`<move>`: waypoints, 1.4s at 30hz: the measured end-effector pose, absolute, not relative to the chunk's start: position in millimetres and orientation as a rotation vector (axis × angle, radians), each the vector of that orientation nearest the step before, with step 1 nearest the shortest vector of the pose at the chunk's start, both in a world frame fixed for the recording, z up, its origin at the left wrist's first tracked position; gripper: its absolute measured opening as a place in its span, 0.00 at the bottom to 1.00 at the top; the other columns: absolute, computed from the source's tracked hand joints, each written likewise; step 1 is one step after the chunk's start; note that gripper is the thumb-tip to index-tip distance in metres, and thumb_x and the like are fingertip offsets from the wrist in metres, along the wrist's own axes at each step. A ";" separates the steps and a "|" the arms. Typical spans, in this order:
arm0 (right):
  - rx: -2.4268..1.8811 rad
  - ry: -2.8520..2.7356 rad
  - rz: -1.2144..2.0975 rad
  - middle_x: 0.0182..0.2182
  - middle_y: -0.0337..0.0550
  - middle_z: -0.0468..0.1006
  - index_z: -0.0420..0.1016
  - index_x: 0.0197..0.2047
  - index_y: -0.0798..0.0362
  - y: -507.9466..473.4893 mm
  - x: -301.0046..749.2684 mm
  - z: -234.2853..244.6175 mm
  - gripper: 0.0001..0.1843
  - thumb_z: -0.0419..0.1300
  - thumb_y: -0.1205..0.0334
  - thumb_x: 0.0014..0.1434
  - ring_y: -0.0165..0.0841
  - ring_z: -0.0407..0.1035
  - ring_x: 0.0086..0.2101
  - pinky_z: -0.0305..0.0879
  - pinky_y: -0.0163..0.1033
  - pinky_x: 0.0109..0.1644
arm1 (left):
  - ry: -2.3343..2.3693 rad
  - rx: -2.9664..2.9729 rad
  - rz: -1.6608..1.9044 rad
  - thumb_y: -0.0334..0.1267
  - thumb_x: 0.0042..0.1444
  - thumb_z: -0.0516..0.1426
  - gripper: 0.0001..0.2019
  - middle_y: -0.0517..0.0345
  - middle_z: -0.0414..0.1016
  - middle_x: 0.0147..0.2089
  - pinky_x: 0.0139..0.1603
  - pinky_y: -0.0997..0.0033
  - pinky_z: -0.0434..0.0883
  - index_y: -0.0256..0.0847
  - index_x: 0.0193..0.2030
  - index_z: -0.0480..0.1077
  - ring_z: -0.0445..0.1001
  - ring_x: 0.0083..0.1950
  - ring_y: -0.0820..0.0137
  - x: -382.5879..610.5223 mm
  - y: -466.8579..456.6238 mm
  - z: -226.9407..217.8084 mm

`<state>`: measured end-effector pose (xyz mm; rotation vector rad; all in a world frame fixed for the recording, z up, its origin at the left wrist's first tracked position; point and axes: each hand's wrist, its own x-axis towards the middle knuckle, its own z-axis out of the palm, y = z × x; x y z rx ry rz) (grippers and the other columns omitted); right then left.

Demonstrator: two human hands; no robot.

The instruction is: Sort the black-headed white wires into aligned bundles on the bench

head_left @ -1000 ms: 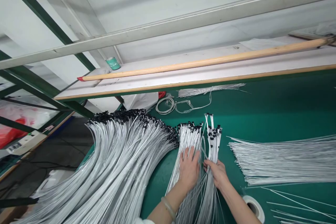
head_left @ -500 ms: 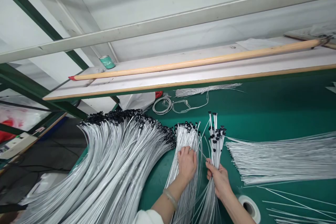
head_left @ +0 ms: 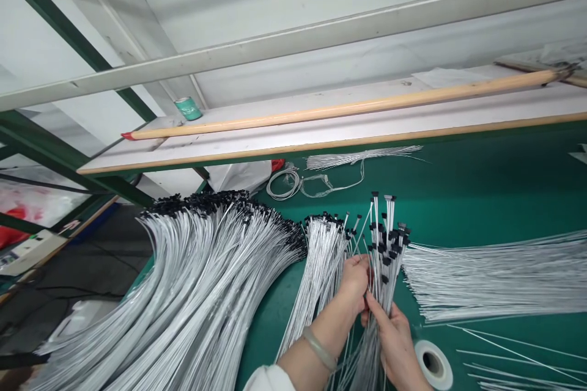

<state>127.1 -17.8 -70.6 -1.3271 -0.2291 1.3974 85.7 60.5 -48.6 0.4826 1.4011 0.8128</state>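
My right hand is wrapped round a bundle of thin white cables with small black connectors at their upper ends, standing at uneven heights. Right beside it, my left hand has its fingers closed on a few loose cables at the bundle's left side; its fingertips are partly hidden. A bracelet circles the left wrist. Just left of that hand lies another bunch of connector-ended cables. A far larger heap of the same cables curves across the left of the green table.
Cut cable ends lie in a wide stack at right, with a white tape roll nearer me. A coiled cable rests at the back. Above runs a shelf bearing a long wooden pole and a green can.
My left hand has moved right, from the middle cable bunch to the bundle in my right hand. The held bundle has shifted slightly right and its connector ends have spread.
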 end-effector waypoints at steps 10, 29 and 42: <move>-1.322 -0.098 1.474 0.12 0.32 0.68 0.68 0.25 0.56 -3.8 138.3 -88.8 0.22 0.72 0.59 0.26 0.24 0.59 0.14 0.55 0.30 0.17 | 1.579 0.673 0.653 0.44 0.50 0.54 0.13 0.59 0.67 0.17 0.24 0.70 0.63 0.40 0.20 0.66 0.66 0.19 0.70 68.1 62.7 -74.8; -1.367 -0.043 1.548 0.13 0.33 0.71 0.68 0.27 0.57 3.8 136.1 -101.2 0.24 0.72 0.58 0.27 0.24 0.63 0.15 0.59 0.29 0.19 | 1.740 0.714 0.600 0.44 0.51 0.56 0.14 0.61 0.66 0.13 0.18 0.72 0.62 0.34 0.26 0.70 0.64 0.13 0.73 42.2 104.6 -103.6; -1.337 -0.053 1.611 0.17 0.36 0.74 0.70 0.29 0.58 2.6 138.0 -94.3 0.25 0.73 0.57 0.28 0.26 0.65 0.18 0.61 0.31 0.21 | 1.694 0.665 0.727 0.38 0.54 0.56 0.09 0.57 0.73 0.32 0.32 0.70 0.70 0.34 0.38 0.70 0.72 0.30 0.72 55.8 115.8 -79.6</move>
